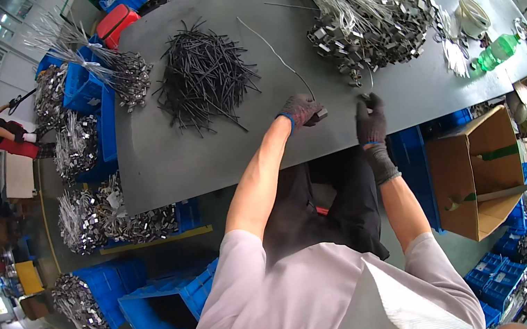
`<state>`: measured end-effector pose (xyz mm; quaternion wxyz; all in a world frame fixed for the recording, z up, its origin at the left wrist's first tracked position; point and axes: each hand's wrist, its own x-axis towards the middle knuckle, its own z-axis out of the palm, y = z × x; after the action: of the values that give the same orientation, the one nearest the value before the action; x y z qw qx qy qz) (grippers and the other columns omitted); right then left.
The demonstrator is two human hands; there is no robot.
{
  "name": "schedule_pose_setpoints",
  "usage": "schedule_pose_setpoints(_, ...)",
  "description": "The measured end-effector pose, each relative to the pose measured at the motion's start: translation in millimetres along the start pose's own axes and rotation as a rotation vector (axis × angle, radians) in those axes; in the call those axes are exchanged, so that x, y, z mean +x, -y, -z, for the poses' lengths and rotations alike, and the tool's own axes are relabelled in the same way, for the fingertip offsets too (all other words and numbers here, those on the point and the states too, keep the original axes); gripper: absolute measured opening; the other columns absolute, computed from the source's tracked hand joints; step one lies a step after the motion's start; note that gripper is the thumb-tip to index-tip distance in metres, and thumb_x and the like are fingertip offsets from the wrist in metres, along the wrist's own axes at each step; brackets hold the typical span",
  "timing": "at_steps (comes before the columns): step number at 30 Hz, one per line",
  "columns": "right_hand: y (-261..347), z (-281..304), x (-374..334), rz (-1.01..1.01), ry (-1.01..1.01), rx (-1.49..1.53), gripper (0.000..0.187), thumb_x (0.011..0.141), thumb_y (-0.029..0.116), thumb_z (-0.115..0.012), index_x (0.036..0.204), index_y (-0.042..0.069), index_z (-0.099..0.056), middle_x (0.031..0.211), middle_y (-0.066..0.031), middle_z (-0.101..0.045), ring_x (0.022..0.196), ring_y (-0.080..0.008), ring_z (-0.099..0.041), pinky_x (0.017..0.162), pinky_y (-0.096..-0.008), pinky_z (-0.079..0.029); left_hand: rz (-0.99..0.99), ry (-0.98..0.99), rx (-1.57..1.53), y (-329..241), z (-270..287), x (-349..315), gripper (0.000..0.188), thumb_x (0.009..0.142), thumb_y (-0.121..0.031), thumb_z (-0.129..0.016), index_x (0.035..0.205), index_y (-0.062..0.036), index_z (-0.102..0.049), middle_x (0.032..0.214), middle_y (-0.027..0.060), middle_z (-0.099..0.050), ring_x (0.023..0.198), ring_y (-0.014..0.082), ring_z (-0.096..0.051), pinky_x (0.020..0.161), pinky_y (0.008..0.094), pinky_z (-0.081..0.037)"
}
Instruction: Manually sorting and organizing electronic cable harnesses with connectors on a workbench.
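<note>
A thin, pale wire (271, 50) was seen lying across the grey worktop (157, 162), bending in a long curve from the far middle of the surface down to the left hand (302, 110). At its near end a small dark metal clip (319, 114) was gripped, the gloved fingers being closed around it. The left arm was stretched forward and bare up to the short pale sleeve, the wrist resting just over the near edge of the worktop. The right hand (370, 119), in a dark knitted glove, was raised with fingers curled narrow, its fingertips touching a second small metal piece (362, 97) at the foot of the wire that hung from the heap; whether that piece was pinched could not be told. A heap of shiny metal clips with long wires (367, 33) was piled just beyond the right hand, and a pile of dark cable ties (202, 76) lay well to the left. A green bottle (496, 51) was lying at the right end.
</note>
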<state>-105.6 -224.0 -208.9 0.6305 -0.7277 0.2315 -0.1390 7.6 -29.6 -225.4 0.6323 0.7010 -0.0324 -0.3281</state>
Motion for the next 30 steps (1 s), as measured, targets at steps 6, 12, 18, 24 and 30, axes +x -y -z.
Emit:
schedule_pose_setpoints(6,-38.0,19.7,69.4,-0.063,-0.316,-0.832,0.062,0.087,0.048,-0.066,0.135,0.008,-0.059,0.125,-0.027,-0.061,0.114,-0.0446,-0.06,0.099,-0.0486,-0.048,0.034,-0.441,0.964,0.6,48.3,-25.5,0.041,0.091,-0.042,-0.054,0.103,-0.0096,-0.075,0.106,0.0186,-0.072,0.094,0.0371,-0.071,0.08,0.0509,-0.055)
schedule_pose_setpoints(12,-44.4,19.3,92.6,-0.165,-0.169,-0.744,0.054,0.083,0.049,-0.068,0.111,0.003,-0.072,0.127,-0.0278,-0.062,0.116,-0.0438,-0.061,0.098,-0.0501,-0.049,0.44,-0.798,0.915,22.6,113.7,-80.4,0.04,0.086,-0.038,-0.057,0.105,-0.0078,-0.075,0.113,0.0208,-0.071,0.104,0.0413,-0.069,0.088,0.0535,-0.054)
schedule_pose_setpoints(18,-58.2,22.0,122.1,-0.115,-0.135,-0.801,0.048,0.081,0.046,-0.068,0.108,0.006,-0.074,0.105,-0.0236,-0.072,0.099,-0.0425,-0.068,0.088,-0.0476,-0.053,0.447,-0.765,0.836,49.3,122.7,-50.3,0.036,0.082,-0.034,-0.066,0.103,-0.0067,-0.076,0.114,0.0207,-0.071,0.106,0.0384,-0.07,0.087,0.0483,-0.057)
schedule_pose_setpoints(24,-36.1,60.2,45.4,0.176,0.488,-0.479,0.033,0.09,0.032,-0.066,0.105,0.002,-0.069,0.087,-0.0173,-0.071,0.079,-0.0301,-0.068,0.069,-0.0403,-0.054,0.434,-0.589,0.064,108.6,136.8,-49.1,0.022,0.084,-0.023,-0.066,0.091,-0.0043,-0.076,0.091,0.0127,-0.076,0.077,0.0244,-0.074,0.064,0.0366,-0.058)
schedule_pose_setpoints(30,-156.5,188.6,-113.6,0.237,0.016,-0.969,0.017,0.09,0.006,-0.055,0.106,0.005,-0.058,0.094,-0.0211,-0.066,0.09,-0.0397,-0.066,0.078,-0.0423,-0.056,0.378,-0.592,-0.858,113.9,105.4,-62.1,0.005,0.09,-0.012,-0.074,0.087,-0.0092,-0.071,0.079,0.0044,-0.07,0.069,0.0148,-0.066,0.061,0.0287,-0.055)
